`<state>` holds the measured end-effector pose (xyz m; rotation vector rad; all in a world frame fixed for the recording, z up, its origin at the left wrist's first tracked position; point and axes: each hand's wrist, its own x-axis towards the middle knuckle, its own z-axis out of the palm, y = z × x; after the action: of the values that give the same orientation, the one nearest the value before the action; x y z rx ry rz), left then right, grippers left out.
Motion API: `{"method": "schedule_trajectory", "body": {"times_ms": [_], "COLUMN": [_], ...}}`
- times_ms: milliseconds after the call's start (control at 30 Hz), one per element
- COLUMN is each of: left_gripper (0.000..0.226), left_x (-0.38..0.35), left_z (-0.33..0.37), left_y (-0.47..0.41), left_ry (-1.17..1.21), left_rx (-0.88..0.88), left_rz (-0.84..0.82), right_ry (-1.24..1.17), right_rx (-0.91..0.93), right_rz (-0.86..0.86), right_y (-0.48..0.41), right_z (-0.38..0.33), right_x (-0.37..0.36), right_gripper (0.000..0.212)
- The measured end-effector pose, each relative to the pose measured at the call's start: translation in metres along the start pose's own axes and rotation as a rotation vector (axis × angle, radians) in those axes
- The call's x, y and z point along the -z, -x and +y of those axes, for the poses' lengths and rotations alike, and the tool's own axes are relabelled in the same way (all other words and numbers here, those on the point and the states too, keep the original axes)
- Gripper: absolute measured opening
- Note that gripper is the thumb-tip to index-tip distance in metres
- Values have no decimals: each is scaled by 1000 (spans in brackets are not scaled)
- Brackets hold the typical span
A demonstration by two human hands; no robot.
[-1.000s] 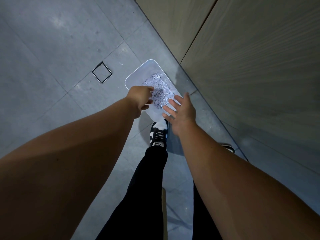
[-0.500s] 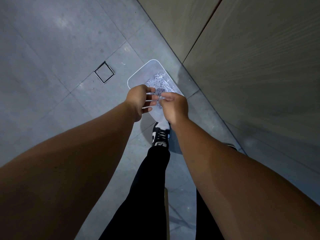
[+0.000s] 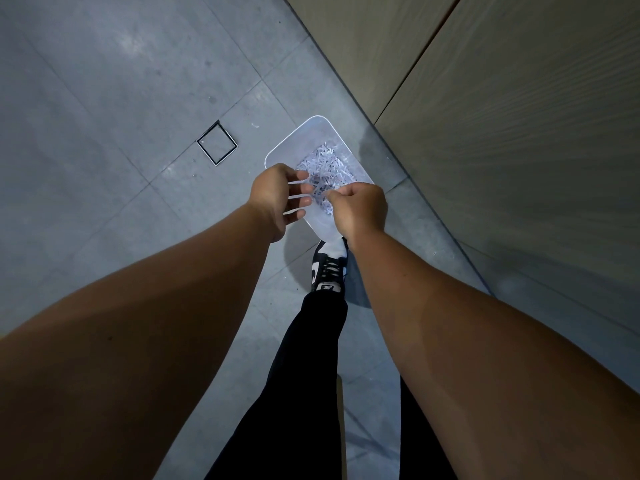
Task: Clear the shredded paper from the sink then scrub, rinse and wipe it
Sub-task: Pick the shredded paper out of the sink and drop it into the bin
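A white rectangular bin [image 3: 282, 146] stands on the floor and holds a heap of shredded paper [image 3: 325, 164]. Both of my hands hover just above its near half. My left hand [image 3: 273, 195] is open, with its fingers spread and pointing right over the bin. My right hand [image 3: 360, 209] is curled, its fingertips pinched together right at the left hand's fingertips. I see no paper in its grip. No sink is in view.
Grey floor tiles lie all around, with a square metal floor drain [image 3: 217, 143] left of the bin. A wooden cabinet front [image 3: 502, 133] rises close on the right. My black-and-white shoe [image 3: 327, 268] stands just short of the bin.
One second ago my right hand was open with its fingers spread beside the bin. It has since curled and moved left to meet the left hand's fingers. The left hand's fingers have spread.
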<state>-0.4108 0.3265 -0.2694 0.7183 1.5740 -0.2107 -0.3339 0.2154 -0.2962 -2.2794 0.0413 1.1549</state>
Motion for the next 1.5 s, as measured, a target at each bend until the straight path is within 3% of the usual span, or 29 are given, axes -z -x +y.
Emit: {"method": "schedule_trajectory", "body": {"times_ms": [33,100,167,367,533,667,1033,1300,1500], "left_gripper": [37,37,37,36,40,42,45,40,38], "left_x": [1,2,2,-1,-4,-4,-1,-1,2], "left_z": [0,0,-1,-1,0,1,5,7,7], "left_y": [0,0,0,0,0,0,0,0,0], "left_ry": [8,25,45,52,46,39,48,91,143], "left_rx": [-2,-4,0,0,-4,-8,-12,-2,-1], "left_rz": [0,-10,-20,-38,-51,-47,-35,-29,-8], "right_ry": [6,5,-4,-43,-139,-86,-95,-33,-96], "right_rx": [-3,-40,-49,-45,44,150,160,163,51], "right_rz": [-25,-93,-109,-49,-187,-162,-221,-160,-65], "right_y": [0,2,3,5,7,7,3,-1,-8], "right_z": [1,2,3,7,8,10,6,5,9], "right_x": [1,3,5,3,4,3,1,4,-1], "right_gripper": [12,33,41,31,24,5,14,11,31]}}
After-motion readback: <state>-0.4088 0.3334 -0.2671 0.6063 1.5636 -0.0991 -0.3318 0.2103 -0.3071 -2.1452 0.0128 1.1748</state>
